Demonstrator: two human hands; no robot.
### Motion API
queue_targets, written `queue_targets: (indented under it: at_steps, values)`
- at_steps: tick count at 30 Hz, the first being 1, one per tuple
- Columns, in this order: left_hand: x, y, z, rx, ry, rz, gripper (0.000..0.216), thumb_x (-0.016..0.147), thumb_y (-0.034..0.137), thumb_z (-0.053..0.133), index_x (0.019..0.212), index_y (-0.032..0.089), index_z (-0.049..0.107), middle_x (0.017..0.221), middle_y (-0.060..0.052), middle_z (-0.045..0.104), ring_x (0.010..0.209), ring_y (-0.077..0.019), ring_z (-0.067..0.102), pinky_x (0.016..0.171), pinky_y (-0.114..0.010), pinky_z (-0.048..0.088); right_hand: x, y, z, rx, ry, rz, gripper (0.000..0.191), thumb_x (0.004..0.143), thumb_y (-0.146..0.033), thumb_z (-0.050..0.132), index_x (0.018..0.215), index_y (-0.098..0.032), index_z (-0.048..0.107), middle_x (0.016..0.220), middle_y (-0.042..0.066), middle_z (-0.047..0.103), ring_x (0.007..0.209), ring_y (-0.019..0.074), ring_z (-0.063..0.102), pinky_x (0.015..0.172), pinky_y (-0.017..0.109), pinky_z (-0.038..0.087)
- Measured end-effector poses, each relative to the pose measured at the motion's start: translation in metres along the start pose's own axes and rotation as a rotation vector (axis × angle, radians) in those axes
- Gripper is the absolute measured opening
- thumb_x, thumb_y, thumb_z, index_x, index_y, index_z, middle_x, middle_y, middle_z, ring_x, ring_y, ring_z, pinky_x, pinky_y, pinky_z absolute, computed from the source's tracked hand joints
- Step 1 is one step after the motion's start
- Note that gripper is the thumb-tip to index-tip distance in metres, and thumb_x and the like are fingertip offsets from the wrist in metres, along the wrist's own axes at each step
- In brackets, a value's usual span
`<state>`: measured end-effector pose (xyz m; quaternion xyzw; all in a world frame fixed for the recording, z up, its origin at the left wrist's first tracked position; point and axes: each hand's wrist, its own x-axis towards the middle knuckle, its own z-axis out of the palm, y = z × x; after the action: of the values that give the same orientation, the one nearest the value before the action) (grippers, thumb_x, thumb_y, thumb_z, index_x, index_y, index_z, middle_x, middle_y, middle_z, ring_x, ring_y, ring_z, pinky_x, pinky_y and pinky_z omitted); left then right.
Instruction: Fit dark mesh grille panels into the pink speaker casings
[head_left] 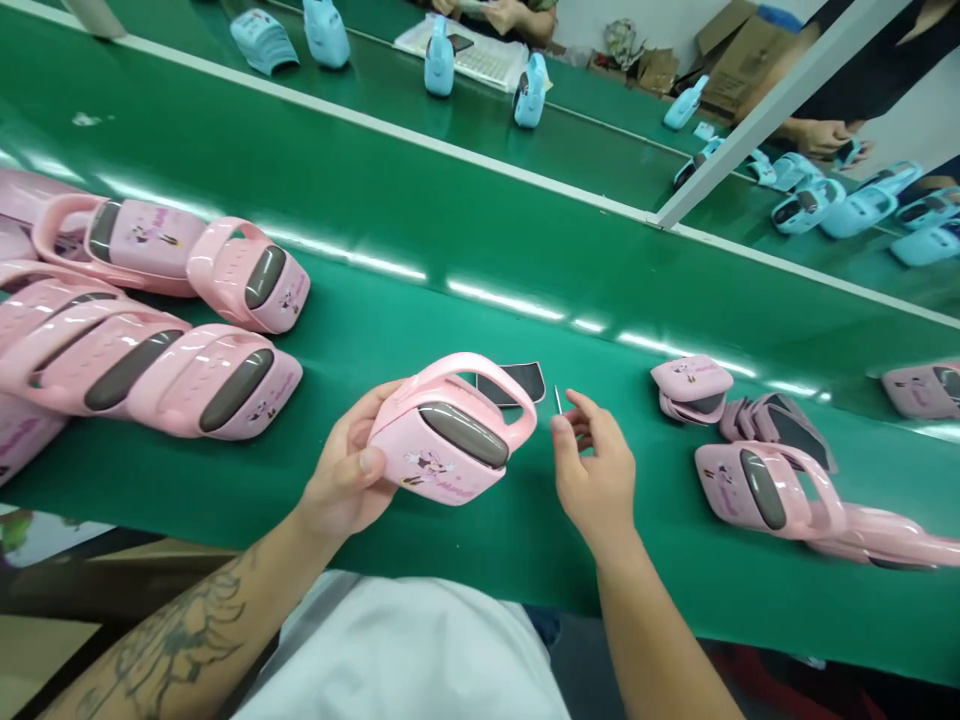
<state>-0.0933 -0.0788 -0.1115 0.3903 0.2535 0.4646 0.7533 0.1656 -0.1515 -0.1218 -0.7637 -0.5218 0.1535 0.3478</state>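
Left hand (349, 470) grips a pink case (450, 430) tilted up, its dark window facing the right hand (592, 470), which pinches a thin pin (557, 399) just beside it above the desk (465, 250).

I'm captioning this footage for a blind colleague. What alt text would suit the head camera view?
Above a green conveyor belt, the left hand holds a pink handled case with a dark oval panel, while the right hand pinches a thin needle-like pin beside it. More pink cases lie at left and right; blue cases stand on the far belt.
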Motion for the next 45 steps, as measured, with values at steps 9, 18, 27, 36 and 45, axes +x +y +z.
queue_targets:
  at_steps: [9,18,27,36,45]
  values:
    - [0.000,-0.002,0.016,0.148,-0.053,-0.132,0.072,0.086,0.050,0.085,0.147,0.019,0.064,0.143,-0.019,0.074,0.131,-0.0413,0.072,0.102,-0.048,0.063,-0.046,-0.048,0.039,0.980,-0.236,0.035,0.075,0.105,-0.071,0.057,0.163,-0.025,0.044,0.161,0.019,0.058,0.154,0.0349,0.056,0.122,0.055,0.054]
    - [0.004,0.012,0.022,0.530,-0.128,-0.110,0.080,0.087,0.052,0.090,0.156,0.020,0.064,0.148,-0.015,0.074,0.130,-0.0378,0.073,0.101,-0.038,0.062,-0.045,-0.053,0.018,0.817,-0.275,0.026,0.079,0.099,-0.081,0.059,0.156,-0.027,0.052,0.146,0.015,0.071,0.142,0.0373,0.066,0.109,0.052,0.064]
    - [0.004,-0.005,0.007,0.319,-0.068,-0.126,0.058,0.090,0.055,0.084,0.136,0.020,0.076,0.127,-0.013,0.083,0.116,-0.0386,0.077,0.087,-0.040,0.063,-0.041,-0.061,0.007,0.890,-0.397,0.030,0.075,0.105,-0.071,0.058,0.166,-0.030,0.041,0.164,0.011,0.060,0.148,0.0323,0.063,0.119,0.051,0.059]
    - [0.005,0.006,0.015,0.235,-0.108,-0.230,0.057,0.084,0.040,0.092,0.134,0.020,0.077,0.123,-0.014,0.083,0.120,-0.0403,0.077,0.090,-0.044,0.067,-0.036,-0.057,-0.001,1.051,-0.492,0.124,0.073,0.105,-0.065,0.059,0.168,-0.030,0.044,0.165,0.008,0.060,0.154,0.0337,0.057,0.123,0.056,0.056]
    - [0.002,-0.002,0.018,0.203,-0.105,-0.112,0.045,0.086,0.030,0.092,0.129,0.020,0.080,0.117,-0.010,0.084,0.103,-0.0290,0.080,0.086,-0.037,0.066,-0.041,-0.051,0.001,1.239,-0.391,0.156,0.070,0.099,-0.049,0.077,0.161,-0.027,0.053,0.171,0.009,0.054,0.161,0.0330,0.049,0.136,0.057,0.041]
